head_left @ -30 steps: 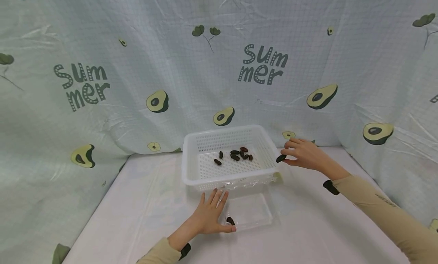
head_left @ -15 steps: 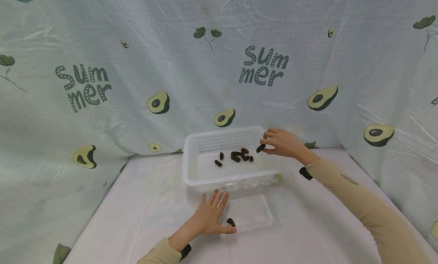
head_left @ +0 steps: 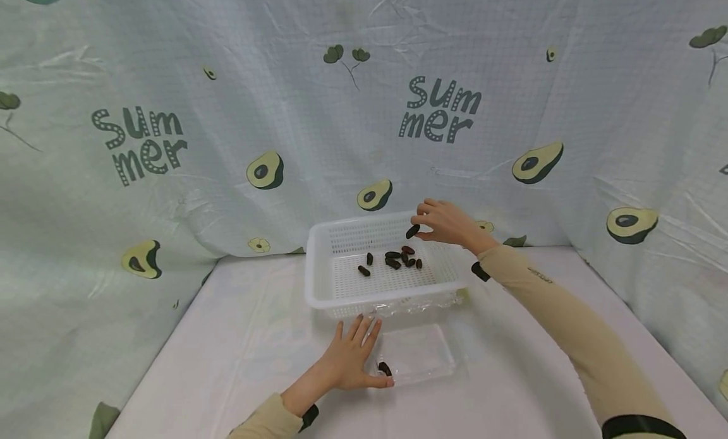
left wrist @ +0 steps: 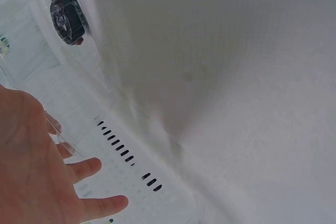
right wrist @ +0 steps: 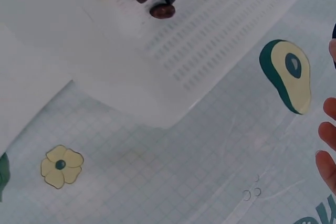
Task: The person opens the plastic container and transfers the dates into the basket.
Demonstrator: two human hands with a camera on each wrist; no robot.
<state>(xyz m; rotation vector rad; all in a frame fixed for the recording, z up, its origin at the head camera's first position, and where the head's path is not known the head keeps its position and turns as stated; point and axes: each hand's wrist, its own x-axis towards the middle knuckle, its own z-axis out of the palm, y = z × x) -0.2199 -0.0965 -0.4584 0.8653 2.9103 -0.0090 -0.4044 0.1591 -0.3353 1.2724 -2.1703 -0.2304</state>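
Note:
My right hand (head_left: 446, 223) pinches a dark, oval date (head_left: 412, 231) above the back right part of a white perforated basket (head_left: 315, 268). In the right wrist view only its fingertips (right wrist: 327, 135) show at the right edge. Several dates (head_left: 393, 263), dark brown to reddish, lie on the basket floor. My left hand (head_left: 347, 362) rests with fingers spread at the left side of a clear plastic box (head_left: 421, 357) in front of the basket. One wrinkled date (left wrist: 67, 18) lies inside the box near my thumb.
The box's clear lid (head_left: 415, 305) stands up against the basket's front wall. A white cloth (head_left: 273, 312) covers the table. Behind and around hangs a patterned curtain (head_left: 318, 129), close to the basket's back.
My right hand has carried the date leftward, from beside the basket's right rim to above the basket. The left hand and the box stay in place.

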